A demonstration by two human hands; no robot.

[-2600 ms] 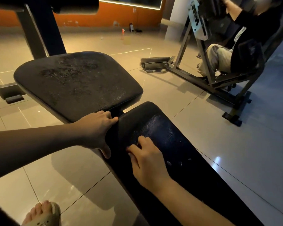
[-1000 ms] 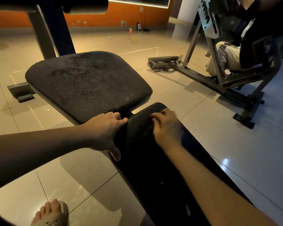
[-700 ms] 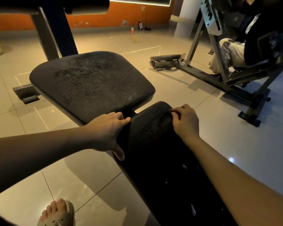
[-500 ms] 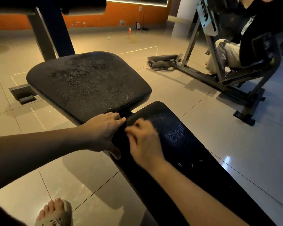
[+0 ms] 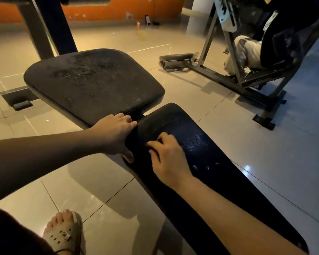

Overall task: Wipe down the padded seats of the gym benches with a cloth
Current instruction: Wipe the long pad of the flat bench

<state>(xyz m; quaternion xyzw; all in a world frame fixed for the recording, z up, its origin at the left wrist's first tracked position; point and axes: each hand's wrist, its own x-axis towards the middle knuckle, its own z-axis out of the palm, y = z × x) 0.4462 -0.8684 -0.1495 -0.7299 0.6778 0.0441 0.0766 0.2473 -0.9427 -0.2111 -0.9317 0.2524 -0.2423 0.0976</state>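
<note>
The bench has a wide black seat pad (image 5: pixel 92 80) with a worn, speckled top, and a long glossy dark back pad (image 5: pixel 210 162) running toward the lower right. My left hand (image 5: pixel 114 133) grips the near-left corner of the long pad's upper end, fingers on top and thumb under the edge. My right hand (image 5: pixel 168 159) rests on the long pad just right of it, with its fingers curled on a dark matte cloth (image 5: pixel 147 131). The cloth is hard to tell apart from the pad.
The bench's dark upright frame (image 5: pixel 50 24) stands behind the seat pad. Another gym machine (image 5: pixel 238 80) stands at the right with a person (image 5: pixel 247 50) seated in it. My sandalled foot (image 5: pixel 63 234) is on the tiled floor at the lower left.
My right hand swept across the long pad's upper end to its right edge, came back left, and now sits slightly lower on the pad. My left hand has kept its grip.
</note>
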